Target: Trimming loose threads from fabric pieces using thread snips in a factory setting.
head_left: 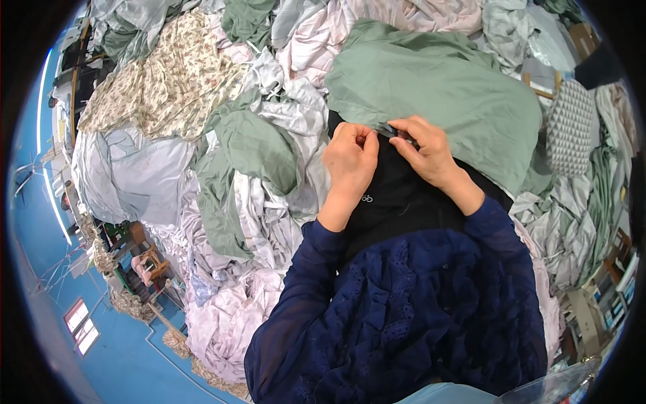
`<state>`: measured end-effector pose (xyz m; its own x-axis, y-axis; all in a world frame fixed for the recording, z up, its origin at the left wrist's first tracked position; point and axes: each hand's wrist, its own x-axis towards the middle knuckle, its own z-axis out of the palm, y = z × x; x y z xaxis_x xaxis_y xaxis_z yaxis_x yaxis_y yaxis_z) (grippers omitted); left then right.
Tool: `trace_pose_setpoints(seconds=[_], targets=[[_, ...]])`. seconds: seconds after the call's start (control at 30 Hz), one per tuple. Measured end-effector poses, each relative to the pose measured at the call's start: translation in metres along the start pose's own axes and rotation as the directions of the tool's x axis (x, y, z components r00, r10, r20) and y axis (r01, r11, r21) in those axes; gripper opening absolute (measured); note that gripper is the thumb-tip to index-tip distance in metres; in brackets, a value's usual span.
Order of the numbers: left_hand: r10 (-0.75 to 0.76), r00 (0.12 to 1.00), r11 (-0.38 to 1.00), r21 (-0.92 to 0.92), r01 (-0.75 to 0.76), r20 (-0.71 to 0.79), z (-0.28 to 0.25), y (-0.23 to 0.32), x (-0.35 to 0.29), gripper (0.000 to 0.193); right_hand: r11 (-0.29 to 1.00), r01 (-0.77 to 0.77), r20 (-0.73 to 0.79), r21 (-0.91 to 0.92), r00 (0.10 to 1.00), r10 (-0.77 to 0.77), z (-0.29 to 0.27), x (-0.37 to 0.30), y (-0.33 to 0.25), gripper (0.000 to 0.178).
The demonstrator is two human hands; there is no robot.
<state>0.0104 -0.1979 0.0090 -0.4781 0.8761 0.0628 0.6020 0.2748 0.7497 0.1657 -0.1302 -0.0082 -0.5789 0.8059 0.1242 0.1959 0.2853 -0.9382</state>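
A large sage-green cloth (431, 87) spreads in front of me, its near edge lying over the black apron (390, 195) on my lap. At that edge my left hand (350, 161) is closed in a pinch, apparently on the cloth's border; its fingertips are turned inward and partly hidden. Close beside it, my right hand (427, 149) is closed around a small dark tool (387, 129) that looks like thread snips. The tool's tip points toward the left fingers, and most of its body is covered by my right fingers.
Heaped fabric surrounds me: a floral cloth (175, 74) at far left, a crumpled green piece (256, 148), and pale pink cloth (235, 316) at lower left. At right stands a patterned grey chair back or cushion (570, 128). Blue floor (134, 363) shows at left.
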Motion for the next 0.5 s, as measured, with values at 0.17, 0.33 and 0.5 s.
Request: trace_pose_setpoints(seconds=[0.17,0.33,0.5], targets=[[0.022,1.0,0.984,-0.178,-0.019,0.013,-0.001,-0.01,-0.004,0.011,0.992,0.089,0.014,-0.085,0.996,-0.088,-0.005,0.001,-0.002,0.029],[0.044,0.999,0.981,-0.191,-0.038,0.03,-0.004,-0.016,-0.008,0.011,0.912,0.291,0.012,-0.289,0.954,-0.301,-0.006,0.002,-0.008,0.033],[0.061,0.998,0.972,-0.227,-0.052,0.032,-0.005,-0.016,-0.009,0.011,0.862,0.326,0.02,-0.389,0.938,-0.345,-0.002,0.003,-0.015,0.037]])
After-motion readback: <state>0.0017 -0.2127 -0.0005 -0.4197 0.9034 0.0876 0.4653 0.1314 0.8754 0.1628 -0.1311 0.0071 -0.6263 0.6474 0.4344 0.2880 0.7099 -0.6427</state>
